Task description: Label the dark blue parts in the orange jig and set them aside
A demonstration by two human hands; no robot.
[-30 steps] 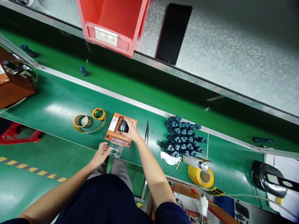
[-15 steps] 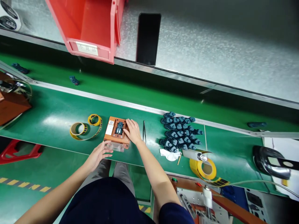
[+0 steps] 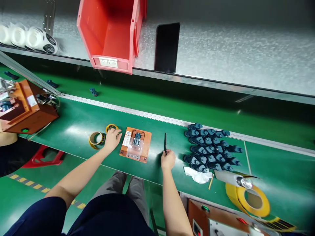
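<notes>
An orange fixture block [image 3: 145, 149] lies on the green bench in front of me, with a dark part under a clear cover [image 3: 136, 143] on it. My left hand [image 3: 112, 138] rests on the yellow tape rolls [image 3: 96, 139] to the fixture's left, fingers curled over the tape. To the fixture's right, my right hand [image 3: 168, 160] is closed on the near end of black tweezers [image 3: 165, 143] that lie on the bench.
A pile of several dark blue parts [image 3: 211, 147] lies at the right, with a white rag [image 3: 198, 175] and a large yellow tape roll [image 3: 252, 199] nearer me. A red bin [image 3: 110, 32] and a black phone [image 3: 166, 47] stand on the grey shelf beyond the conveyor. An orange box [image 3: 29, 111] sits at the left.
The clear cover now lies shut over the part on the fixture. My left hand moved left to the tape rolls; my right hand left the fixture and took the tweezers' end.
</notes>
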